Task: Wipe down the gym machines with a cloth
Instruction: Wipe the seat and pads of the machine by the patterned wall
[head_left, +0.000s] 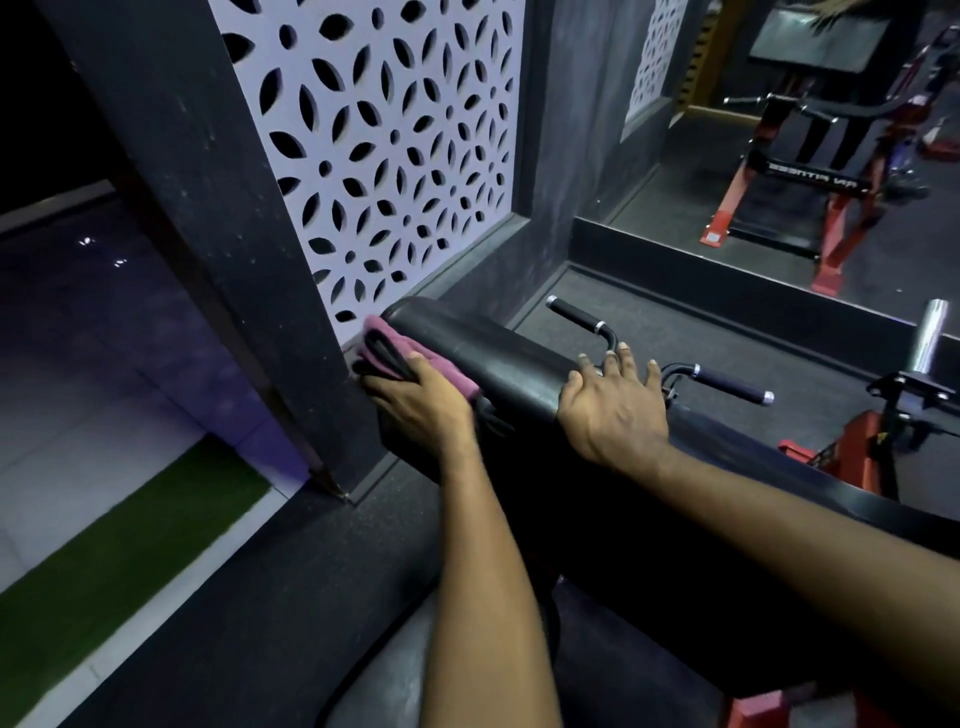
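Note:
A black padded bench pad (498, 358) of a gym machine runs from the centre toward the lower right. My left hand (421, 402) presses a folded pink cloth (387, 345) with dark stripes against the pad's left side, near its rounded far end. My right hand (613, 410) rests on top of the pad with fingers spread over its right edge. Two black handles with chrome collars, one (582, 319) and the other (727, 384), stick out just beyond my right hand.
A dark pillar (208, 208) and a white cut-out lattice panel (384, 145) stand close on the left of the pad. A mirror (779, 156) at the back right reflects a red and black machine. A chrome post (930, 338) and red frame (857, 452) lie right.

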